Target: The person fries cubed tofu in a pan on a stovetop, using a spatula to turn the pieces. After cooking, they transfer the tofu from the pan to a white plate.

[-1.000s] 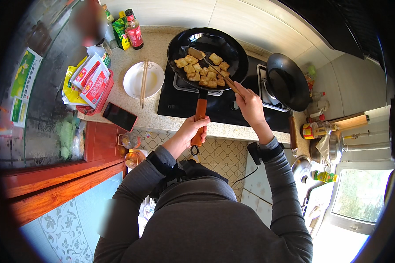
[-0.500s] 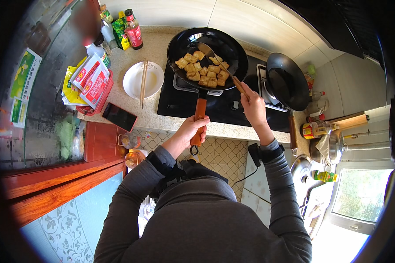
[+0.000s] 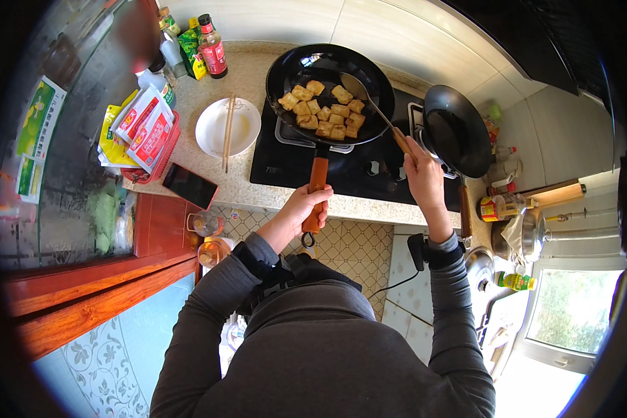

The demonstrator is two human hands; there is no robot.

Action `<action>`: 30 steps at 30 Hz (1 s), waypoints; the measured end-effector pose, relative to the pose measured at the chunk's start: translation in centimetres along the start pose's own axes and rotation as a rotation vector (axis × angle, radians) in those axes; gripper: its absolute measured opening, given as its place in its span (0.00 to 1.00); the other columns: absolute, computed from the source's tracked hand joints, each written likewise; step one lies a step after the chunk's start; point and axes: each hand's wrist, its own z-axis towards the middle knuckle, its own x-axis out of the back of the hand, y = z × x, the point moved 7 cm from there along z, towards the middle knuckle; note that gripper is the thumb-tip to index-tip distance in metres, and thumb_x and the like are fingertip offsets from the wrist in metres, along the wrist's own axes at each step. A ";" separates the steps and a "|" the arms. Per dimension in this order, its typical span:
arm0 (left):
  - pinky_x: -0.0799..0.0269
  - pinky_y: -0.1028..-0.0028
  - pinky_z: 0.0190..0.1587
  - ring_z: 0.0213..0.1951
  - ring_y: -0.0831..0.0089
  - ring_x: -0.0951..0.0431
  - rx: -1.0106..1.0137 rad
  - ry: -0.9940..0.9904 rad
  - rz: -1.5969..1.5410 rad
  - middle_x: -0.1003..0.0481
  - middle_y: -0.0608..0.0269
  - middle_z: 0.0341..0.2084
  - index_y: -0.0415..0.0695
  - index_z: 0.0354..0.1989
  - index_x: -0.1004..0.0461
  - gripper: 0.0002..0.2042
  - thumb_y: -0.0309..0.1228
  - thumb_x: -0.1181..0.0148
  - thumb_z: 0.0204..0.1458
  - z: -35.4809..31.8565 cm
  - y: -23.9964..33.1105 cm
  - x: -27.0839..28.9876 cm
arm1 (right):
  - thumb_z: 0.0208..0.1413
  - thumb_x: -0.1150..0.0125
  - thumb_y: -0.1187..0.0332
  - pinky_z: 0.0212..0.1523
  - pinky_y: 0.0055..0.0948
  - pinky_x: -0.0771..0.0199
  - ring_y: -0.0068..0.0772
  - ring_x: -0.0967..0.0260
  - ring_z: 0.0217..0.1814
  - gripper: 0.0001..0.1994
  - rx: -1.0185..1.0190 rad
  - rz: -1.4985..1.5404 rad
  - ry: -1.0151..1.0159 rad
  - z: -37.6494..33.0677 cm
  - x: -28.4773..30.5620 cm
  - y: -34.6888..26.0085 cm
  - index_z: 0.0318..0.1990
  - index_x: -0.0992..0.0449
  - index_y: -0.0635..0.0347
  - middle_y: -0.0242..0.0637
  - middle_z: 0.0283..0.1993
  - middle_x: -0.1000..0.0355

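A black wok (image 3: 312, 64) sits on the left burner of the stove, its wooden handle pointing toward me. My left hand (image 3: 309, 207) is wrapped around that handle (image 3: 318, 173). Inside the wok lie several browned tofu-like pieces (image 3: 322, 111), mostly gathered in the middle and left. My right hand (image 3: 423, 175) grips the wooden handle of a metal spatula (image 3: 377, 109). The spatula's blade rests against the wok's right inner side, just right of the pieces and apart from most of them.
Left of the stove (image 3: 369, 167) stands a white bowl (image 3: 212, 131) with chopsticks (image 3: 228, 136) across it. Nearby are a phone (image 3: 190, 185), a red basket (image 3: 168, 150) of packets and a sauce bottle (image 3: 212, 47). A second wok (image 3: 456, 132) occupies the right burner.
My right hand has moved right, drawing the spatula from the middle of the wok to its right side. The upper right piece has shifted slightly. My left hand stays on the handle.
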 end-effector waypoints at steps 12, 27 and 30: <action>0.35 0.74 0.15 0.15 0.77 0.32 -0.005 -0.007 0.004 0.32 0.67 0.19 0.45 0.40 0.35 0.11 0.32 0.39 0.53 0.0 0.0 0.1 | 0.58 0.47 0.69 0.22 0.28 0.28 0.32 0.29 0.19 0.17 -0.263 0.314 -0.069 0.2 -1.0 1.8 0.55 0.29 0.58 0.45 0.26 0.26; 0.35 0.75 0.15 0.15 0.77 0.32 -0.002 -0.010 0.003 0.33 0.67 0.18 0.45 0.40 0.35 0.12 0.32 0.39 0.52 0.1 -0.1 0.2 | 0.61 0.54 0.70 0.10 0.17 0.33 0.12 0.45 0.15 0.18 -0.376 0.588 -0.153 1.8 -1.3 3.9 0.57 0.31 0.62 0.25 0.18 0.40; 0.35 0.74 0.15 0.15 0.77 0.32 -0.007 -0.016 0.003 0.33 0.67 0.18 0.45 0.40 0.35 0.12 0.32 0.39 0.53 0.2 -0.1 0.2 | 0.61 0.54 0.70 0.10 0.16 0.34 0.13 0.45 0.14 0.17 -0.366 0.554 -0.172 3.0 -0.8 3.7 0.56 0.30 0.62 0.25 0.17 0.40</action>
